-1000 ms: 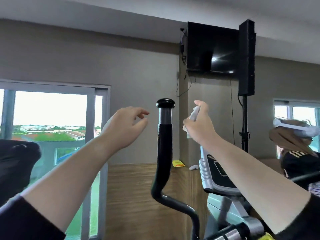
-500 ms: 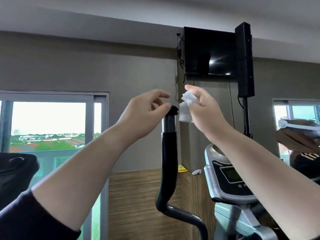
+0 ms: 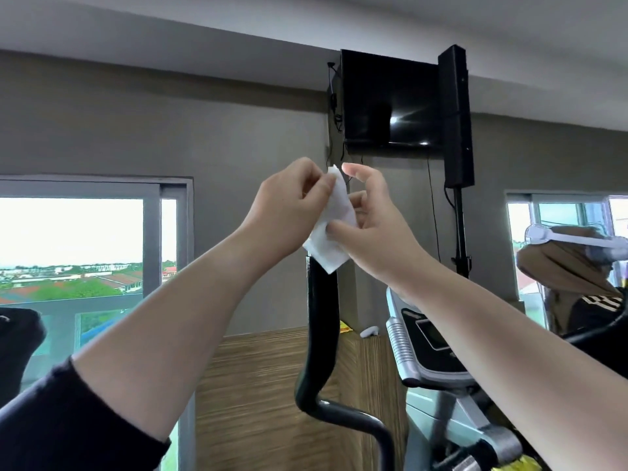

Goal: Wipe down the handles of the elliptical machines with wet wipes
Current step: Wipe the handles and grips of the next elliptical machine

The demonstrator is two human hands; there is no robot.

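right now both hands are holding a white wipe (image 3: pixel 334 229) up in front of the top of the black handle (image 3: pixel 321 317), near the middle of the scene. the left hand (image 3: pixel 289 212) is pinching the wipe's upper edge with curled fingers. the right hand (image 3: pixel 377 232) is gripping its right side with thumb and bent fingers, the forefinger lifting free above. the wipe's lower corner is hanging over the handle's tip; whether it is touching cannot be told. just right of the handle the grey console (image 3: pixel 428 345) is standing. far up on the wall a dark tv (image 3: pixel 387 100) is hanging beside a tall speaker (image 3: pixel 455 117). at far right another person (image 3: pixel 571 283) is showing.
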